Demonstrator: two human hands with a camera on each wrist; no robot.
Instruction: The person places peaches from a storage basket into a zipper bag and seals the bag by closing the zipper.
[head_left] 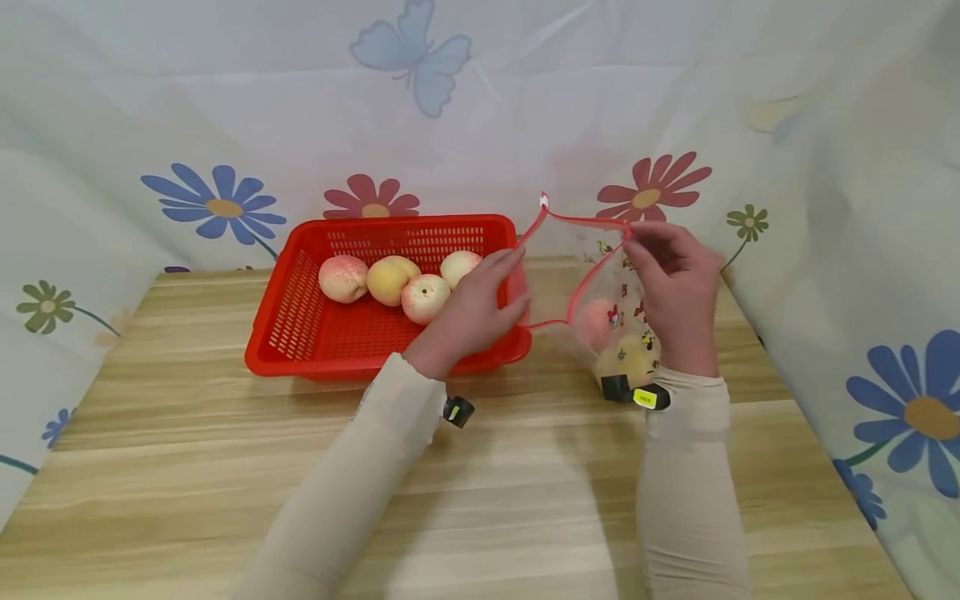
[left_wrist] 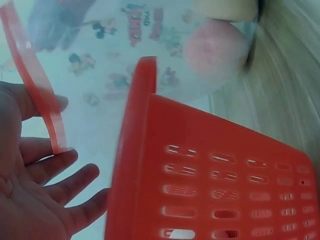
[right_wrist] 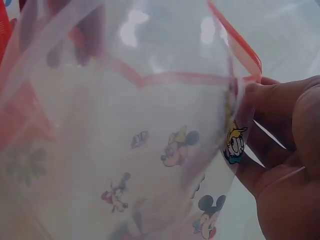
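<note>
Both hands' fingers [head_left: 510, 260] pinch bag rim [head_left: 581, 221] (mouth open).

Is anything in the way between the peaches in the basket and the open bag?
Only the basket wall. The four peaches lie behind its right side, next to the bag, whose mouth both hands hold open. The left hand reaches across that wall.

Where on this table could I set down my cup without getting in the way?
The near half of the table, in front of the red basket, is bare wood apart from the sleeves. The left edge beside the basket is free too. Between the basket and the zip bag it is crowded with both hands.
</note>
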